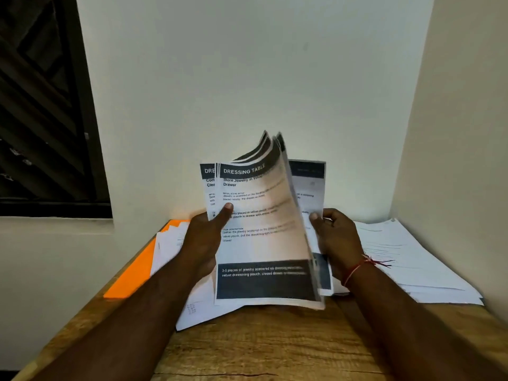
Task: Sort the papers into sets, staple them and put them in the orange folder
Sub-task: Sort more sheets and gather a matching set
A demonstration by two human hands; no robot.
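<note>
I hold a bundle of printed sheets (264, 237) upright above the wooden table (269, 345); the front page is headed "DRESSING TABLE". My left hand (204, 240) grips the bundle's left edge, thumb across the front page. My right hand (336, 240) holds the right side, where several pages fan and curl and look blurred. The orange folder (132, 273) lies flat at the table's left, with loose papers on it. I see no stapler.
A spread pile of white papers (412, 259) covers the table's right side up to the wall. More sheets (198, 309) lie under the held bundle. Pale walls close in behind and on the right; a dark window (41, 105) is at left.
</note>
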